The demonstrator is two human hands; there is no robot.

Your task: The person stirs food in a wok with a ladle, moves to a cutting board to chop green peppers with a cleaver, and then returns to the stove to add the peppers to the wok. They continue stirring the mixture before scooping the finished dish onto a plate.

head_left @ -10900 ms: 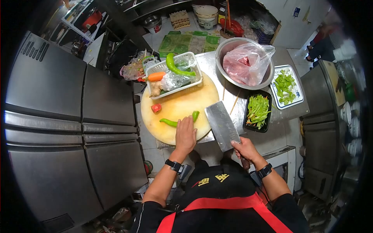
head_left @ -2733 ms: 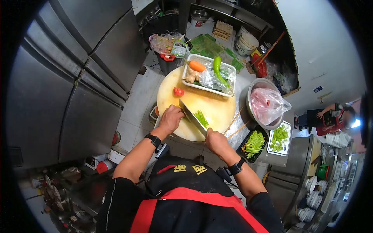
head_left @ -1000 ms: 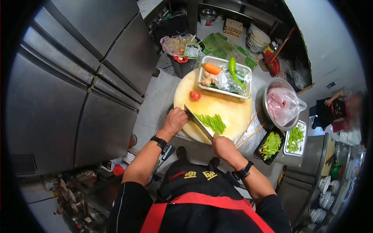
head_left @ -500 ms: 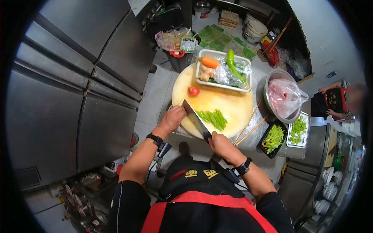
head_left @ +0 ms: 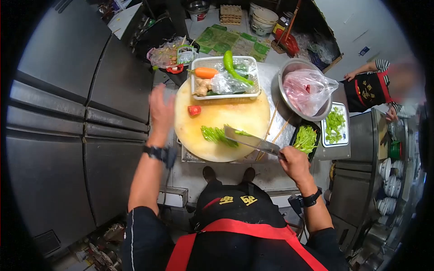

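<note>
My right hand is closed round the handle of a cleaver. The blade lies over the round chopping board, its tip end beside a heap of sliced green vegetable. A few green pieces show behind the blade. Left of the board, my left hand is raised, slightly blurred, its fingers stretched out with nothing in them. A red piece of vegetable lies on the board's left part. At the back of the board stands a white basket with a carrot, ginger and a long green pepper.
A bin with bagged scraps stands behind my left hand. To the right are a metal bowl with bagged pink meat, a black tray and a white tray of greens, and chopsticks. A co-worker stands at far right.
My left hand has left the board edge near the blade and swung up and left, opening. My right hand has carried the cleaver rightward past the sliced greens. The view has shifted.
</note>
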